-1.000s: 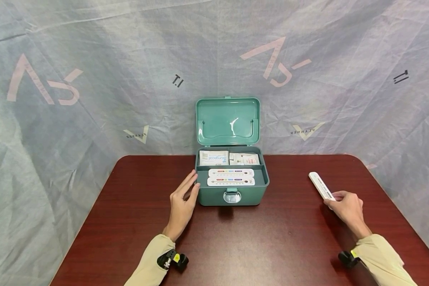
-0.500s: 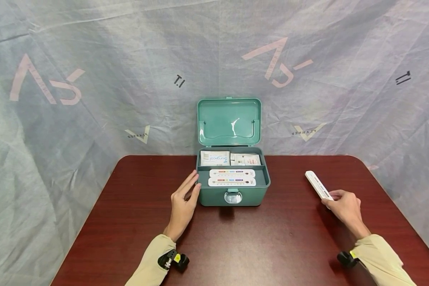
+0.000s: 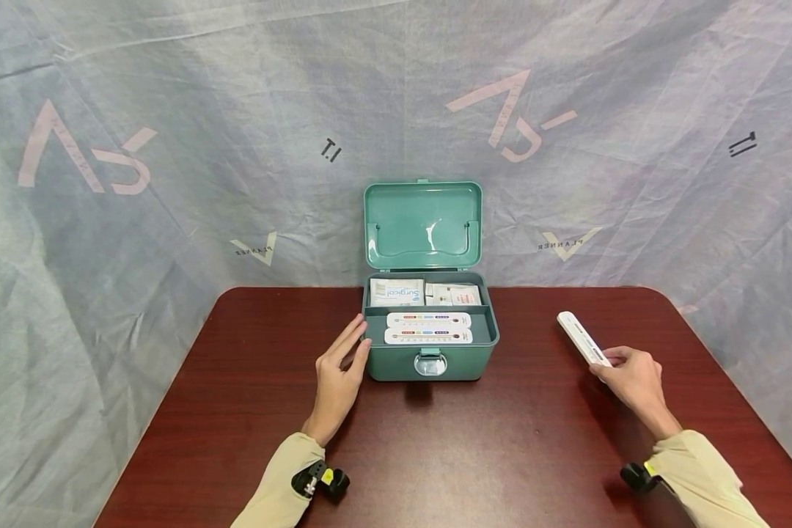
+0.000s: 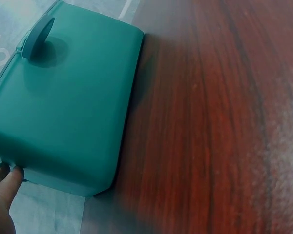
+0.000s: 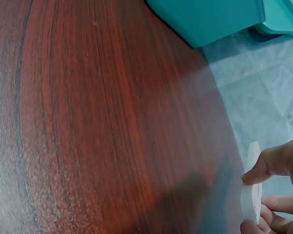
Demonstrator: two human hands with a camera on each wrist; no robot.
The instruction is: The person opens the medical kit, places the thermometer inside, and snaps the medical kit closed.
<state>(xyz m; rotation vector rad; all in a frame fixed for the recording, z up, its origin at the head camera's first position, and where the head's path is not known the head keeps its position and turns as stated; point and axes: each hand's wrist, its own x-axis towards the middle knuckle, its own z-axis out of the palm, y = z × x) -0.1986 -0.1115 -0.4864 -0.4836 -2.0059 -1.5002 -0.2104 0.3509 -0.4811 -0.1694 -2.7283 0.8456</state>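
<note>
A green lidded box (image 3: pixel 386 364) stands open at the back middle of the table. Fingers extended, my left hand (image 3: pixel 339 378) rests against its left side; the left wrist view shows those fingertips (image 4: pixel 13 178) at the box's end wall. Two white thermometers (image 3: pixel 429 336) with coloured scales lie side by side in the front compartment. Off to the right, my right hand (image 3: pixel 636 379) pinches a similar flat white thermometer (image 3: pixel 581 336) by its near end, thumb on one side and fingers on the other. Seen edge-on in the right wrist view, the thermometer (image 5: pixel 250 204) is above the table.
Behind the divider, the box holds a white "Surgical" packet (image 3: pixel 396 292) on the left and smaller white packets (image 3: pixel 454 295) on the right. Its lid (image 3: pixel 422 224) is raised toward the grey cloth backdrop (image 3: pixel 270 88). The dark red table (image 3: pixel 462 455) has rounded back corners.
My right hand has drifted slightly left with the thermometer, toward the box. My left hand keeps its place at the box's side, and the box's contents are unchanged.
</note>
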